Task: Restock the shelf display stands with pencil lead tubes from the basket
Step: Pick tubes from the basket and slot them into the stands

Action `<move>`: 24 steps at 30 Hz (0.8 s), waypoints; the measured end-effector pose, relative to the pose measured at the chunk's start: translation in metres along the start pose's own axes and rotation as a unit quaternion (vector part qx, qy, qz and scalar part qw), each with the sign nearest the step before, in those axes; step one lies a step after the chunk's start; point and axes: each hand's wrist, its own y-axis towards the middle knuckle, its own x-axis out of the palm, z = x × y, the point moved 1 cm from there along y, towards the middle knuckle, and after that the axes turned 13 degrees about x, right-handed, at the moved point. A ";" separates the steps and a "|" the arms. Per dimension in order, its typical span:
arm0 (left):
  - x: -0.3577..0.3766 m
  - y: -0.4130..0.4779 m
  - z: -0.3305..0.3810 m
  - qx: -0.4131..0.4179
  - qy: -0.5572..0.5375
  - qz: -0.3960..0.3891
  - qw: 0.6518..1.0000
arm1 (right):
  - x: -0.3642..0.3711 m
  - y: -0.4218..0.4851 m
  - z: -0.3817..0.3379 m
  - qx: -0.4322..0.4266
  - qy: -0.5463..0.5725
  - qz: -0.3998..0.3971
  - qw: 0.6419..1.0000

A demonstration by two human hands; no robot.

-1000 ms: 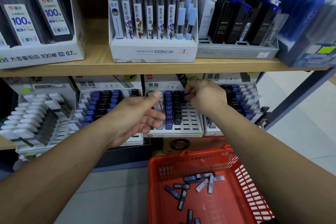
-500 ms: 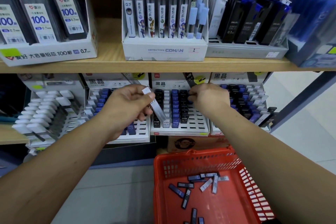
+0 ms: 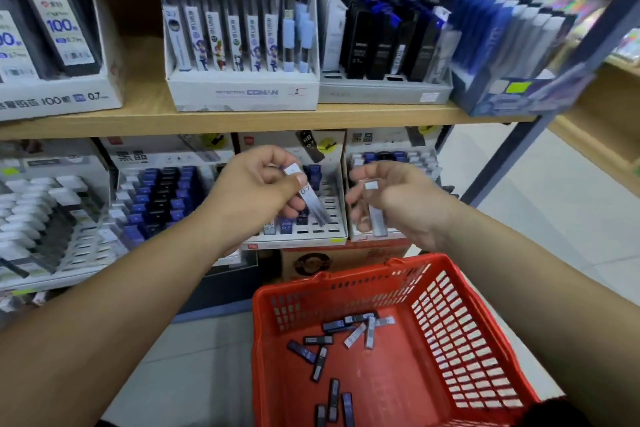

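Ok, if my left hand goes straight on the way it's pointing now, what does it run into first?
Probably the middle display stand: the left hand pinches a lead tube whose lower end aims at its empty slots. Depth is hard to judge from this view.

Conan pen box [image 3: 242, 94] on upper shelf [image 3: 138, 121]; grey tray [image 3: 381, 94] of black cases [image 3: 377, 42] just right.

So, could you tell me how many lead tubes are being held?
2. One tube is pinched in the left hand, a second tube in the right hand; a palm could hide more.
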 end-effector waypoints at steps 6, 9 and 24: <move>0.067 0.015 0.013 0.029 0.023 -0.054 0.998 | -0.064 -0.025 0.035 0.025 0.010 0.097 0.995; 0.102 0.023 0.014 0.052 0.045 -0.078 0.995 | -0.095 -0.028 0.053 0.020 0.051 0.190 0.980; 0.217 0.109 -0.015 0.164 0.247 -0.118 0.948 | -0.158 0.002 0.089 -0.012 0.132 0.197 0.971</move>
